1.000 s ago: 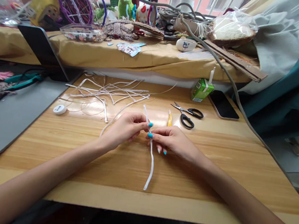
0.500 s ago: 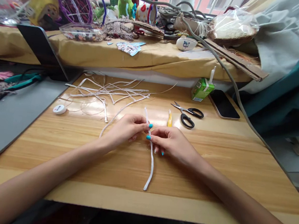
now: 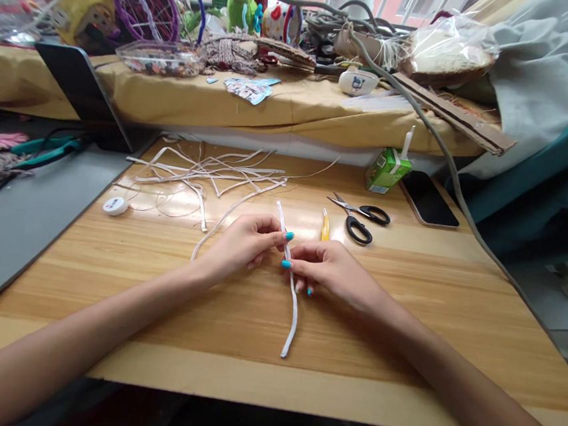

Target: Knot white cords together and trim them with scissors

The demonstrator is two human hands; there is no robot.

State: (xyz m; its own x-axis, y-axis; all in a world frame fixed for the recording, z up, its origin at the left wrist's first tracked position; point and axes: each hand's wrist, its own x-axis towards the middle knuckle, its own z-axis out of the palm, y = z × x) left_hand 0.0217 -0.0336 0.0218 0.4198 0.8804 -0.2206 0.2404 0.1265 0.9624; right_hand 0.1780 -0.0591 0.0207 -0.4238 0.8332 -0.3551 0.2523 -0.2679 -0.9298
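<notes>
A flat white strip (image 3: 293, 314) lies lengthwise on the wooden table (image 3: 404, 318), one end pointing toward me. My left hand (image 3: 245, 243) and my right hand (image 3: 328, 271) meet over its middle, each pinching it between thumb and fingertips with turquoise nails. The strip's far end sticks up just beyond the fingers. A pile of similar white strips (image 3: 207, 175) is spread out behind my left hand. A small yellow-handled tool (image 3: 324, 225) lies just beyond my right hand.
Black-handled scissors (image 3: 361, 220), a green drink carton (image 3: 387, 171) and a dark phone (image 3: 429, 199) sit at the back right. A small white round case (image 3: 114, 206) lies at the left. A cloth-covered shelf (image 3: 284, 109) behind holds clutter. A grey mat (image 3: 16, 221) lies to the left.
Both hands keep pinching the strip at the same spot. The strip's near end has swung slightly to the right.
</notes>
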